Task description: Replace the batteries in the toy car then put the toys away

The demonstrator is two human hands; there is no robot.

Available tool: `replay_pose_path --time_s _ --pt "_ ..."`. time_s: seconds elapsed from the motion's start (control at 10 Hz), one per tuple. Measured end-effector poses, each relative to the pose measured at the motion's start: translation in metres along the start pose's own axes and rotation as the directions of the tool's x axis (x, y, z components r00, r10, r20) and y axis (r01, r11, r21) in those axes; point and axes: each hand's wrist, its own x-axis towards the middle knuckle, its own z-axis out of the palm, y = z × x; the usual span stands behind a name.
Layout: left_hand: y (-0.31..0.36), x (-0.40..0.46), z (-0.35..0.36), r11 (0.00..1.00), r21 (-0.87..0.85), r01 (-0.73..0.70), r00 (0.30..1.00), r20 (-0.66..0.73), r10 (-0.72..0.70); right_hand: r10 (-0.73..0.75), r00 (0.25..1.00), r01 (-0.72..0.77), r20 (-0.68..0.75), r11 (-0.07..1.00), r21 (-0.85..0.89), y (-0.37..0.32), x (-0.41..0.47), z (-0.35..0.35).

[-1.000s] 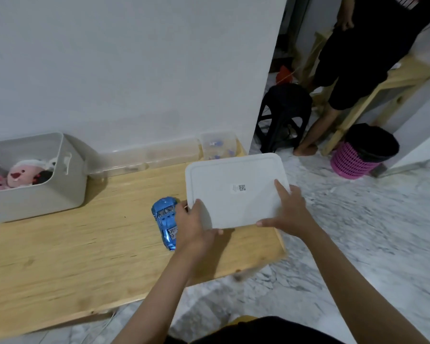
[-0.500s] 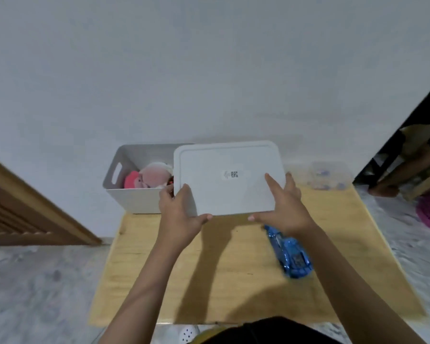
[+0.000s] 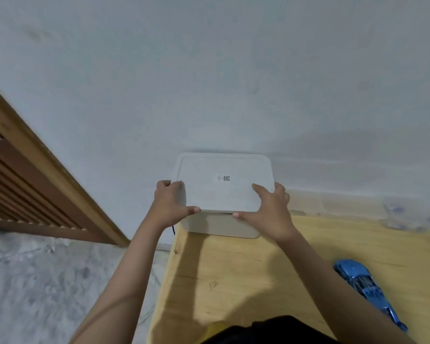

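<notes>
A white lid (image 3: 225, 184) with a small QR sticker lies on top of the grey toy bin (image 3: 221, 225) at the table's far left corner, against the wall. My left hand (image 3: 170, 203) grips the lid's left front corner and my right hand (image 3: 271, 207) grips its right front corner. The bin's contents are hidden under the lid. A shiny blue toy car (image 3: 365, 289) lies on the wooden table (image 3: 233, 281) at the right, partly behind my right forearm.
A clear plastic box (image 3: 405, 214) sits against the wall at the table's far right. A wooden door frame with slats (image 3: 23, 175) stands to the left. Marble floor (image 3: 47, 281) runs along the table's left edge.
Both hands carried the lid from the table's right side leftward and lowered it onto the bin, covering the plush toys. The car stayed on the table.
</notes>
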Motion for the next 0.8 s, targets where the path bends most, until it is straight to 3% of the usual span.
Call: replay_pose_path --time_s 0.4,0.6,0.7,0.8 --pt "-0.009 0.017 0.013 0.994 0.104 0.024 0.998 0.050 -0.029 -0.054 0.996 0.040 -0.074 0.984 -0.171 0.017 0.010 0.026" --pt "-0.005 0.021 0.020 0.990 0.132 0.050 0.998 0.039 -0.056 0.051 0.999 -0.051 -0.005 0.998 -0.036 0.015 0.007 0.023" --pt "-0.001 0.026 0.015 0.990 0.134 0.041 0.998 0.048 -0.048 0.021 1.000 -0.022 0.021 1.000 0.016 0.021 0.008 0.025" --pt "-0.020 0.019 0.006 0.996 -0.063 0.060 0.991 0.120 -0.052 0.096 0.995 -0.093 -0.029 0.990 0.101 0.020 0.009 -0.010"
